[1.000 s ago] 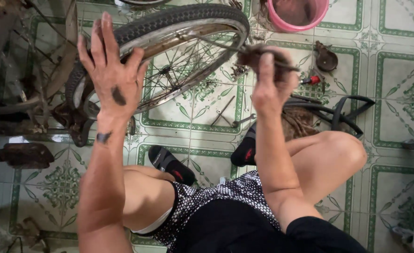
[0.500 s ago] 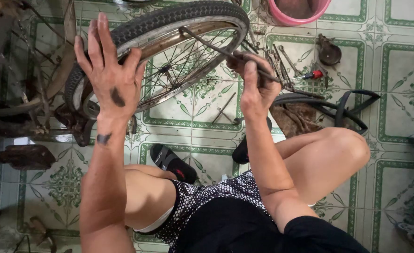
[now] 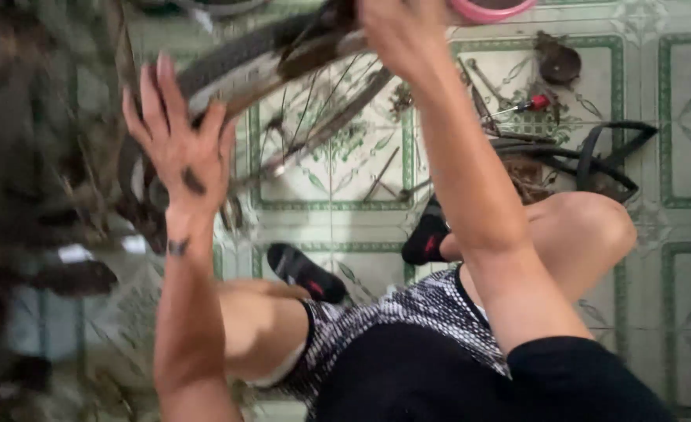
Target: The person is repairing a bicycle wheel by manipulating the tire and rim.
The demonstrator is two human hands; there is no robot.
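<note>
The left hand [image 3: 177, 148] is spread wide, fingers apart and pointing up, its palm laid flat against the black rubber tyre of a spoked bicycle wheel [image 3: 236, 59] that stands on edge over the green-patterned tiled floor [image 3: 689, 94]; a dark grease smear marks the back of the hand. The right hand [image 3: 404, 31] reaches up near the top edge of the view, where it meets the same wheel close to the rim; its fingers are partly cut off by the frame and blurred, so I cannot tell whether they are closed on the rim, on a tool or on nothing. The wheel is tilted, its thin metal spokes fanning down toward the tiles between the two forearms. Just right of the right hand, a round pink plastic basin [image 3: 492, 9] sits on the floor, mostly cropped; what it holds cannot be made out. Farther right lie a small red-handled screwdriver [image 3: 529, 104], a dark round metal part [image 3: 558, 62] and a loose black rubber tyre loop [image 3: 603, 160], all well apart from the hands. The person squats with bare knees raised, wearing black-and-white patterned shorts [image 3: 392, 320] and black sandals with red trim [image 3: 306, 273]. The left side of the view is heavily blurred.
</note>
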